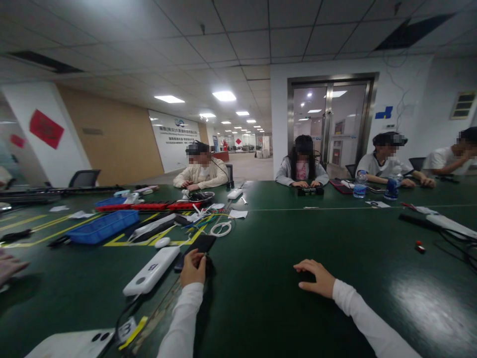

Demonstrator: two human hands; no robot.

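Observation:
My left hand [193,267] is at the near end of a flat black phone-like slab [203,244] on the green table. Its fingers are curled together, thumb against them. Something small and dark shows beside the fingertips, but I cannot make out what it is. Left of that hand lies a white oblong power bank [152,271] with a cable running from its near end. My right hand [316,278] hovers over or rests on the green tabletop [261,278], its fingers apart, thumb out and nothing in it.
Further left are a blue tray [104,226], yellow tape lines and tangled cables with a white coiled cord [221,228]. A white phone [74,344] lies near left. Water bottles [359,184] stand far right. Several people sit opposite; another person's hand [9,268] shows at the left edge.

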